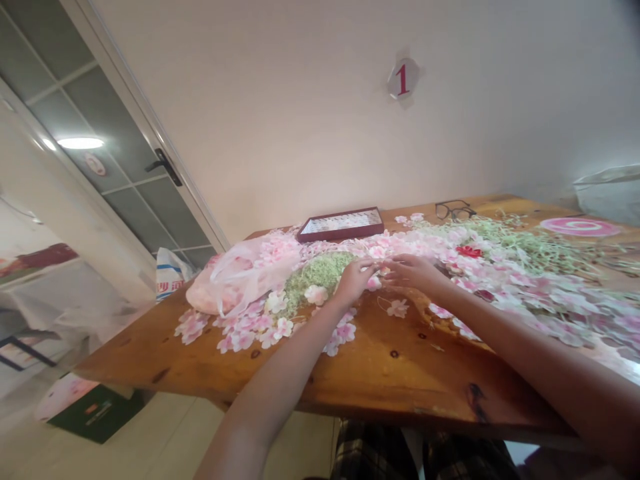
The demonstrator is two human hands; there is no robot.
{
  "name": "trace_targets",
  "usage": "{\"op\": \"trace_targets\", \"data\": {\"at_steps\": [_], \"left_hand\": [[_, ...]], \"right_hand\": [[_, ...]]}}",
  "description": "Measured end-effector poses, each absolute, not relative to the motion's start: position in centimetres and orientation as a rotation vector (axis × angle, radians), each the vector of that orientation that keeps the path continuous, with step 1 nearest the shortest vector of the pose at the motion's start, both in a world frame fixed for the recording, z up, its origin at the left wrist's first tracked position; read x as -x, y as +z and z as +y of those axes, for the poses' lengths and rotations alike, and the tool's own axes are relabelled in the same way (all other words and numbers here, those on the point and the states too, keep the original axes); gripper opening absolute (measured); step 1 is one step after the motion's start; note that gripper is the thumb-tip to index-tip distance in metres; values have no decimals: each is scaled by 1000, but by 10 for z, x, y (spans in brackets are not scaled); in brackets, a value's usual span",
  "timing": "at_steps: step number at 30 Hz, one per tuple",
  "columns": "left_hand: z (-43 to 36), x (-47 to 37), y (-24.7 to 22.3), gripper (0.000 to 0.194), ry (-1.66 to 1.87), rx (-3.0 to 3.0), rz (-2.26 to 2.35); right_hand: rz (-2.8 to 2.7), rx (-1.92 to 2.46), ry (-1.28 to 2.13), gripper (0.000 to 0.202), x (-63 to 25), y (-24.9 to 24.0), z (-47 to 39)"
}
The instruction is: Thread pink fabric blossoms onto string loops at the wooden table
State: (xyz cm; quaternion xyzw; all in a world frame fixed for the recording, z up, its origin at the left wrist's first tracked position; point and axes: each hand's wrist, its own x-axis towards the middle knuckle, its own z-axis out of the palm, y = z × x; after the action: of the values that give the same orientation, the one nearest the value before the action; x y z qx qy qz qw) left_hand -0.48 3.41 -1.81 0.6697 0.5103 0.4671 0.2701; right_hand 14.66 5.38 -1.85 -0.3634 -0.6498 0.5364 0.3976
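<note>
Forearms [280, 380] extend; left hand [356, 277] and right hand [415, 272] nearly touch before the tray [340, 225], grip unclear; their brushing could scatter flowers [510, 288].

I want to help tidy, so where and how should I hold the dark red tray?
Probably the dark red tray is best held at its two short ends, from left and right: it's long and shallow, and blossoms crowd its front.

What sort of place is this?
Probably a small craft workroom: a wooden table spread with heaps of pink-and-white blossoms, seemingly artificial, loose green stems beside them, and a number 1 sign on the wall.
</note>
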Motion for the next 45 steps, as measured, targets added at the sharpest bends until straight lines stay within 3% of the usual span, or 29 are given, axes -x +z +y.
{"op": "trace_targets", "data": {"at_steps": [6, 13, 20, 26, 30, 34, 41, 45], "left_hand": [[33, 6, -17, 30, 1290, -1820, 1356], [39, 7, -17, 24, 1390, -1698, 1388], [41, 22, -8, 18, 1468, -1343, 1368], [37, 13, -10, 32, 1329, -1323, 1230], [37, 12, -14, 32, 1291, -1194, 1194], [39, 12, -16, 27, 1290, -1056, 1177], [33, 8, -10, 8, 1339, -864, 1122], [33, 7, -10, 13, 1340, -857, 1053]], "right_hand": [[-1640, 941, 1252, 30, -149, -22, 56], [-1285, 895, 1626, 7, -150, -17, 53], [-1224, 905, 1615, 1, -156, -15, 59], [-1243, 882, 1677, 18, -155, -15, 54], [-1283, 945, 1632, 14, -158, -9, 50], [-1341, 1010, 1653, 5, -162, 0, 45], [-1151, 964, 1806, 15, -160, -1, 44], [-1030, 878, 1897, 21, -157, 2, 42]]}}
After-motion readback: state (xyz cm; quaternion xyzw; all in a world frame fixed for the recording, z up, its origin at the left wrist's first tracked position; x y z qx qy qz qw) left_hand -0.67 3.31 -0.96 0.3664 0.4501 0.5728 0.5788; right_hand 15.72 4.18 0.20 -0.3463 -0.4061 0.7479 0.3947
